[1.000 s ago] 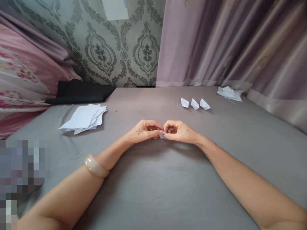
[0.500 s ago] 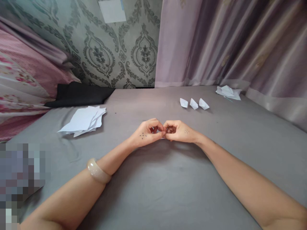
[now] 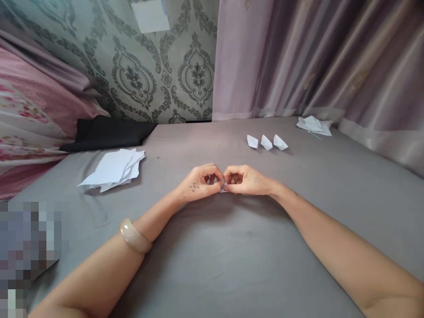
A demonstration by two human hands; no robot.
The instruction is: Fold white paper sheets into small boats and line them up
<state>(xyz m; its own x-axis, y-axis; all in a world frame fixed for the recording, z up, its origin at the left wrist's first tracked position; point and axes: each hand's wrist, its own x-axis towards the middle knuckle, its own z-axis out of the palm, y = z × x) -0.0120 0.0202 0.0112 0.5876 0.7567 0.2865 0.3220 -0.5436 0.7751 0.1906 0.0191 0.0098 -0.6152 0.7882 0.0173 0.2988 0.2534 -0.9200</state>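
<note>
Between my fingertips is a small folded piece of white paper (image 3: 224,190), mostly hidden by the fingers. My left hand (image 3: 202,182), on the arm with a pale bangle, pinches it between thumb and index finger. From the other side my right hand (image 3: 248,180) pinches it too, its thumb meeting the bent index finger. Both hands are close together, low over the grey cloth. Beyond them to the right stand three small folded white paper shapes (image 3: 266,142) in a row.
A loose stack of white paper sheets (image 3: 114,168) lies at left, near a folded black cloth (image 3: 112,132). More white paper (image 3: 314,125) lies at the far right beside a thin bluish strip. Curtains (image 3: 298,57) and a patterned wall (image 3: 162,75) border the grey cloth surface (image 3: 212,256).
Both hands stay at the paper with small finger movements; my left hand turned slightly and its fingers arched more. The whole view has shifted a little.
</note>
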